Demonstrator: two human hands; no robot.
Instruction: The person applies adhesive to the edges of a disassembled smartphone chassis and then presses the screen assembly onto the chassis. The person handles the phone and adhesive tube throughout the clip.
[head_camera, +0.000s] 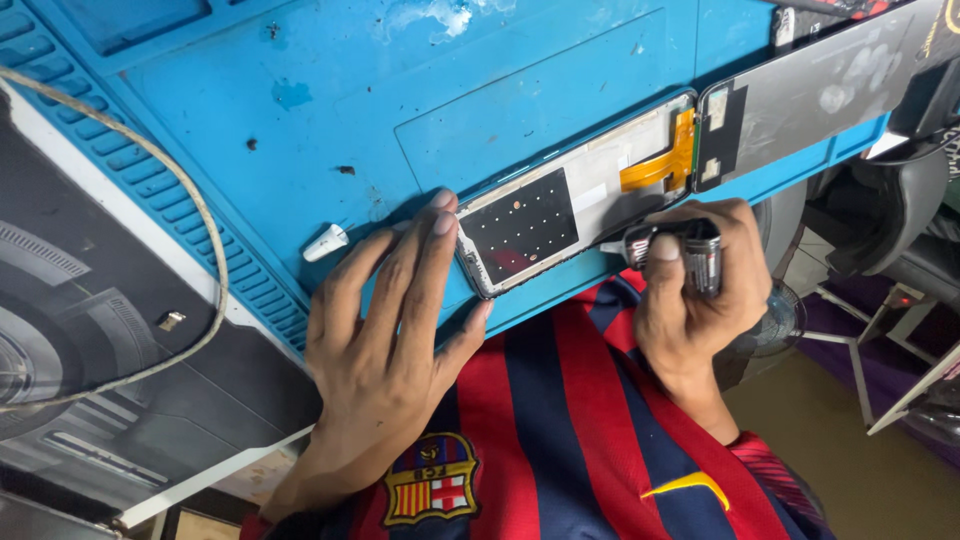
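- Nearest: red-and-blue striped shirt fills bottom of view, both forearms rising out of it.
- Left hand flat on mat edge, fingers extended and together, nothing gripped; index and middle tips pressed on near-left corner of the white-framed phone chassis with black perforated inner panel, thumb under mat edge.
- Right hand closed around small dark glue tube with pale nozzle; thumb on top, nozzle pointing left, tip touching chassis's near long edge.
- Chassis at near edge of blue silicone work mat. Long axis runs lower-left to upper-right, so tube lies roughly square to the edge it meets. Left hand holds one end, right hand works about mid-length; both in contact, neither clearly nearer.
- Orange flex ribbon at chassis far-right end, bridging to dark glossy screen panel folded out to upper right.
- Small white cone-shaped cap loose on mat, just left of left fingertips, not touching.
- Left of mat: beige cable looped over dark printed surface.
- Far right, below table level: floor fan and chair legs, partly hidden.
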